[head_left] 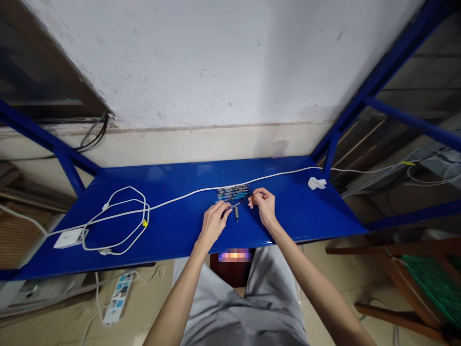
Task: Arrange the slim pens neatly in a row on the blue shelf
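Note:
Several pens [230,192], some grey and some blue, lie side by side in a row on the blue metal table [180,226]. My left hand [215,218], just in front of the row, pinches a thin, pale pen part [236,205] that points to the right. Across from it, my right hand [263,205] has its fingers closed on a thin dark pen part [246,197], whose exact kind is too small to make out. A short grey pen piece with a dark tip [236,214] lies between my hands.
A long white cable [180,196] runs across the table behind the pens. At the left are a looped white cable [146,202] and a white box [68,238]. Crumpled white tissue [317,183] lies at the right. A power strip [118,299] is on the floor.

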`<action>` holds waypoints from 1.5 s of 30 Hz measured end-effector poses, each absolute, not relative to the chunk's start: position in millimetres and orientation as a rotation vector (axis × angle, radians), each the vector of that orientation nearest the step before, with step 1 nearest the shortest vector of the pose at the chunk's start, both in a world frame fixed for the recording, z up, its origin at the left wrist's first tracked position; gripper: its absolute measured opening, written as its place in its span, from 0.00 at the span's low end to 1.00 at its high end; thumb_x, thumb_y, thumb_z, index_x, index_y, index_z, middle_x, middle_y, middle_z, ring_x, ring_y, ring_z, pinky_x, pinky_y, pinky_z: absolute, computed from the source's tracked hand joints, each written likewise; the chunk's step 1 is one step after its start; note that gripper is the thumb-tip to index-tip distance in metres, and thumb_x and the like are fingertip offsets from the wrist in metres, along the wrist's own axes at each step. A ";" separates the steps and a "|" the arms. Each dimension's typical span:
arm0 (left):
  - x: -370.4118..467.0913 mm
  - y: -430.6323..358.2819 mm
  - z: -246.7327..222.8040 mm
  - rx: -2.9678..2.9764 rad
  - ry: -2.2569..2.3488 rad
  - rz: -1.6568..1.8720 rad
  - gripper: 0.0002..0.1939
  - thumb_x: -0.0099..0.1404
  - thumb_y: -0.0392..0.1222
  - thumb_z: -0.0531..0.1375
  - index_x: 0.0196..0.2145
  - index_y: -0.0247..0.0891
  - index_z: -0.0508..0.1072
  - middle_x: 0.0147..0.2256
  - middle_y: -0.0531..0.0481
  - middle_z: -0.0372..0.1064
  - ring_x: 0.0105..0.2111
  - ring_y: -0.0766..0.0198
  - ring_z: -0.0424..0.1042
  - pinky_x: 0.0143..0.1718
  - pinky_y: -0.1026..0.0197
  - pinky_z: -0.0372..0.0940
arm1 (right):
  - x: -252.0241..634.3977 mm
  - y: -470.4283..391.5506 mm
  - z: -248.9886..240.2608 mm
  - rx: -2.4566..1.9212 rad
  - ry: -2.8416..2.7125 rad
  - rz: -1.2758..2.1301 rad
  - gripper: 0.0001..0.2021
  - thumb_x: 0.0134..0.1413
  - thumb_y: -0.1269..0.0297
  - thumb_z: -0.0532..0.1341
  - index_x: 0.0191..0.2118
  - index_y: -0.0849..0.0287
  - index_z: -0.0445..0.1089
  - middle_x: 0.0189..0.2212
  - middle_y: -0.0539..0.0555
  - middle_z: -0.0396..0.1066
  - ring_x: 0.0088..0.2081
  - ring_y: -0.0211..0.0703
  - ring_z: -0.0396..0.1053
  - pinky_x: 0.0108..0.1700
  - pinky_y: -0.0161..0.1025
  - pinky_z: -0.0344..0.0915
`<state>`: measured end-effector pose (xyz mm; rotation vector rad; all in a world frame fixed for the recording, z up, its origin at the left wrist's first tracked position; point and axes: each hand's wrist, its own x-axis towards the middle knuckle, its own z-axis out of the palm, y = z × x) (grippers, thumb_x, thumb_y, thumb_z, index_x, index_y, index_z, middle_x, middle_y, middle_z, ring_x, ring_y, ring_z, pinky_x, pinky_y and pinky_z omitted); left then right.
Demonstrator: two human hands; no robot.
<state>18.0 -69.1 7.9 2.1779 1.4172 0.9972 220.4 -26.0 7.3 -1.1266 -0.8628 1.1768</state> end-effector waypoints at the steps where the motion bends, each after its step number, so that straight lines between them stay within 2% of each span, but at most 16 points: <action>1: 18.1 -69.1 8.0 2.182 1.414 0.991 0.11 0.76 0.44 0.54 0.44 0.40 0.75 0.43 0.46 0.76 0.44 0.60 0.75 0.50 0.59 0.67 | 219.9 -27.2 8.5 -1.124 -0.887 1.186 0.12 0.47 0.57 0.66 0.32 0.57 0.66 0.21 0.50 0.75 0.19 0.39 0.70 0.22 0.34 0.67; 4: 18.1 -69.1 7.3 2.170 1.416 1.000 0.11 0.76 0.44 0.54 0.44 0.41 0.76 0.43 0.46 0.77 0.45 0.59 0.75 0.51 0.58 0.67 | 217.5 -33.9 12.8 -1.085 -1.037 1.253 0.13 0.50 0.53 0.67 0.33 0.57 0.67 0.24 0.52 0.77 0.22 0.42 0.74 0.25 0.36 0.70; 6: 17.6 -69.1 6.0 2.127 1.413 1.041 0.11 0.75 0.45 0.54 0.44 0.40 0.76 0.43 0.45 0.76 0.45 0.59 0.76 0.51 0.59 0.67 | 213.8 -39.6 16.2 -1.047 -1.193 1.311 0.15 0.52 0.51 0.67 0.33 0.57 0.68 0.26 0.54 0.78 0.24 0.42 0.75 0.24 0.35 0.68; 9: 16.3 -69.0 4.2 2.039 1.421 1.142 0.11 0.75 0.43 0.54 0.43 0.40 0.75 0.42 0.46 0.76 0.44 0.60 0.76 0.50 0.60 0.68 | 204.9 -44.4 22.8 -1.048 -1.362 1.316 0.17 0.56 0.48 0.66 0.33 0.58 0.69 0.26 0.54 0.78 0.22 0.41 0.74 0.21 0.33 0.64; 14: 15.1 -70.3 6.3 2.008 1.489 1.199 0.13 0.77 0.40 0.49 0.46 0.39 0.73 0.43 0.44 0.74 0.45 0.60 0.75 0.50 0.60 0.67 | 188.8 -35.1 37.1 -1.076 -1.472 1.258 0.19 0.58 0.45 0.64 0.29 0.57 0.66 0.21 0.51 0.75 0.17 0.39 0.70 0.23 0.34 0.67; 19: 17.7 -74.3 13.4 2.105 1.644 1.037 0.14 0.78 0.44 0.48 0.47 0.40 0.71 0.43 0.45 0.73 0.42 0.61 0.74 0.44 0.62 0.65 | 184.8 -27.0 44.3 -1.058 -1.575 1.450 0.22 0.56 0.42 0.65 0.28 0.58 0.67 0.21 0.52 0.75 0.17 0.38 0.70 0.17 0.30 0.58; 22: 19.4 -76.4 16.5 2.152 1.681 0.907 0.15 0.78 0.43 0.47 0.43 0.41 0.73 0.40 0.48 0.74 0.38 0.63 0.75 0.39 0.64 0.62 | 187.9 -25.8 41.9 -1.031 -1.657 1.496 0.22 0.57 0.42 0.64 0.30 0.60 0.71 0.22 0.52 0.75 0.18 0.39 0.70 0.19 0.31 0.60; 24: 20.1 -76.7 17.9 2.128 1.756 0.874 0.16 0.78 0.40 0.46 0.42 0.41 0.73 0.39 0.48 0.74 0.37 0.63 0.74 0.37 0.64 0.60 | 190.9 -24.8 40.0 -1.122 -1.693 1.384 0.21 0.61 0.44 0.62 0.32 0.60 0.73 0.22 0.52 0.75 0.18 0.39 0.69 0.23 0.33 0.62; 27: 20.5 -75.2 19.2 2.079 1.872 0.839 0.14 0.77 0.39 0.48 0.42 0.42 0.73 0.40 0.49 0.75 0.37 0.62 0.74 0.36 0.63 0.58 | 193.1 -25.8 39.5 -1.448 -1.809 0.948 0.17 0.65 0.51 0.60 0.33 0.58 0.76 0.23 0.52 0.76 0.25 0.42 0.72 0.30 0.35 0.63; 29: 20.5 -73.4 19.3 2.061 1.921 0.795 0.13 0.77 0.39 0.49 0.41 0.42 0.73 0.39 0.49 0.75 0.36 0.62 0.74 0.35 0.62 0.57 | 191.5 -29.5 39.6 -1.636 -1.955 0.655 0.12 0.65 0.57 0.62 0.33 0.57 0.77 0.30 0.54 0.78 0.33 0.45 0.75 0.35 0.36 0.63; 32: 19.9 -71.2 18.2 2.011 1.954 0.795 0.12 0.76 0.39 0.50 0.39 0.42 0.74 0.38 0.50 0.76 0.36 0.62 0.74 0.35 0.62 0.56 | 186.6 -37.1 36.8 -1.741 -2.137 0.416 0.07 0.64 0.59 0.64 0.38 0.55 0.78 0.40 0.55 0.78 0.43 0.48 0.74 0.39 0.37 0.62; 35: 19.0 -70.5 16.3 1.963 1.938 0.870 0.12 0.76 0.38 0.51 0.39 0.42 0.74 0.38 0.50 0.76 0.38 0.62 0.74 0.36 0.63 0.57 | 183.1 -41.8 30.8 -1.743 -2.173 0.287 0.09 0.65 0.57 0.64 0.41 0.56 0.77 0.42 0.57 0.76 0.48 0.51 0.71 0.42 0.40 0.64; 38: 18.2 -70.6 14.1 1.960 1.918 0.914 0.13 0.76 0.39 0.51 0.39 0.42 0.74 0.38 0.50 0.76 0.38 0.62 0.74 0.37 0.63 0.58 | 181.2 -42.0 26.4 -1.741 -2.166 0.237 0.09 0.64 0.57 0.64 0.41 0.57 0.77 0.42 0.58 0.75 0.48 0.53 0.68 0.45 0.43 0.64; 42: 17.8 -70.2 11.8 1.983 1.924 0.931 0.12 0.76 0.38 0.51 0.38 0.42 0.74 0.38 0.50 0.75 0.37 0.62 0.74 0.36 0.62 0.58 | 176.5 -38.1 26.6 -1.745 -2.197 0.256 0.05 0.63 0.64 0.63 0.40 0.56 0.76 0.42 0.58 0.74 0.49 0.54 0.67 0.47 0.45 0.64; 45: 17.7 -69.6 10.6 2.016 1.928 0.925 0.12 0.75 0.38 0.52 0.38 0.42 0.74 0.37 0.50 0.75 0.36 0.62 0.73 0.35 0.62 0.57 | 171.3 -33.7 27.8 -1.715 -2.262 0.240 0.06 0.64 0.70 0.60 0.39 0.57 0.76 0.41 0.59 0.73 0.48 0.54 0.66 0.47 0.46 0.63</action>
